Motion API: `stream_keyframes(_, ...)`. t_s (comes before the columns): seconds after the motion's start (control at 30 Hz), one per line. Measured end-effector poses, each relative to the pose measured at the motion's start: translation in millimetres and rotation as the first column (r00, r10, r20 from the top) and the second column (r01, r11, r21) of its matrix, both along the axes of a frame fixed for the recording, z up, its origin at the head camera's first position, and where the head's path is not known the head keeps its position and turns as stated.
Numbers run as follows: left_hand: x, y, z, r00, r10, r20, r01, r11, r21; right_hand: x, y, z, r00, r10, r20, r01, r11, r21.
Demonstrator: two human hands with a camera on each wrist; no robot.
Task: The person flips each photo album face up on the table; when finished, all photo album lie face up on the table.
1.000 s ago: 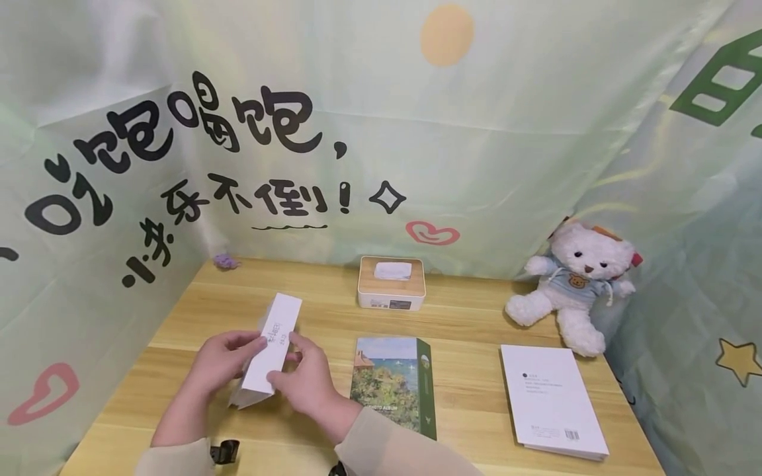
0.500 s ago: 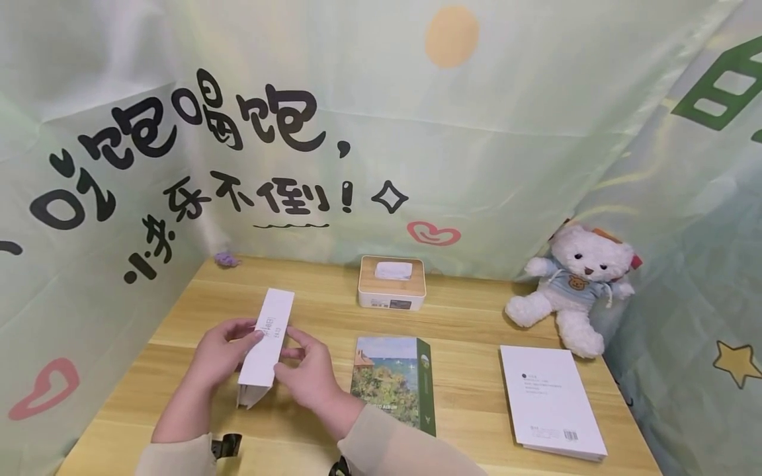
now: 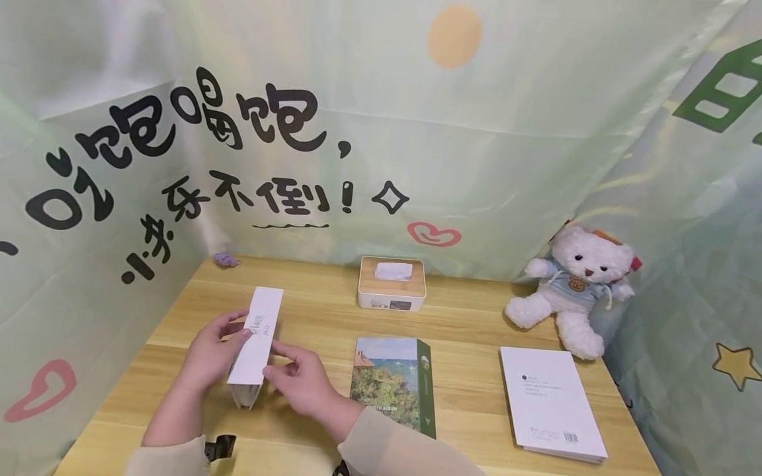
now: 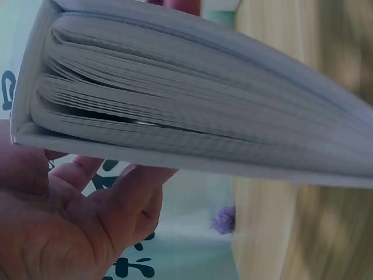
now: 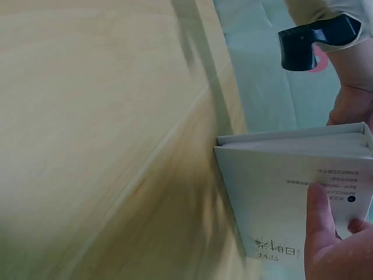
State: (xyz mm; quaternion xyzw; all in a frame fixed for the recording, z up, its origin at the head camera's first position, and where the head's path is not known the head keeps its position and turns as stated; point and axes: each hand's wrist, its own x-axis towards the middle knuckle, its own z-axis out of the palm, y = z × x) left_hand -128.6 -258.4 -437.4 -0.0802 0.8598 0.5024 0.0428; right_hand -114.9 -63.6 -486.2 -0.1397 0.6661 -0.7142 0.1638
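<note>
A white photo album (image 3: pixel 257 337) stands on its long edge, spine up, at the left of the table. Grey lettering marks the spine. My left hand (image 3: pixel 211 347) holds its left side, thumb at the spine's edge and fingertips against the cover. From the other side my right hand (image 3: pixel 306 380) touches the right cover, thumb and forefinger near the spine; in the right wrist view a straight finger (image 5: pixel 319 213) lies on the printed cover. The left wrist view looks onto the album's page ends (image 4: pixel 145 99), layered between two covers with gaps near the spine.
A green album (image 3: pixel 383 383) with a painted landscape lies right of my right hand. Farther right are a white book (image 3: pixel 550 400) with a barcode and a teddy bear (image 3: pixel 580 281). Behind stand a tissue box (image 3: pixel 391 284) and a small purple object (image 3: pixel 225 259). Printed curtains enclose the table (image 3: pixel 470 370).
Both hands have shifted left with the white album. It leaned earlier with its left cover slanting outward; now it stands straighter, its covers closer together. Everything else on the table stays put.
</note>
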Motion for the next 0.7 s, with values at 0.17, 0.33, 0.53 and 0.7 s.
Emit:
stream_keyframes(0.17, 1.3, 3.1, 1.7, 1.000, 0.015, 0.008, -0.015, 0.999, 0.047, -2.0, 0.8, -2.2, 0.999, -0.001, -0.046, 0.000, 1.000, -0.008)
stream_keyframes(0.33, 2.8, 4.3, 1.7, 0.999, 0.003, 0.035, -0.008, 0.992, 0.125, -3.4, 1.1, -4.0, 0.998, -0.010, -0.063, 0.008, 0.999, -0.033)
stream_keyframes(0.53, 1.6, 8.1, 2.9, 0.998, -0.010, 0.055, 0.005, 0.996, 0.092, -3.5, 3.6, -4.5, 0.997, -0.028, -0.070, 0.026, 0.999, -0.025)
stream_keyframes(0.7, 1.2, 12.8, 1.8, 0.998, 0.013, 0.058, -0.020, 0.994, 0.111, -1.2, 6.3, -5.4, 0.997, -0.024, -0.079, 0.024, 1.000, -0.001)
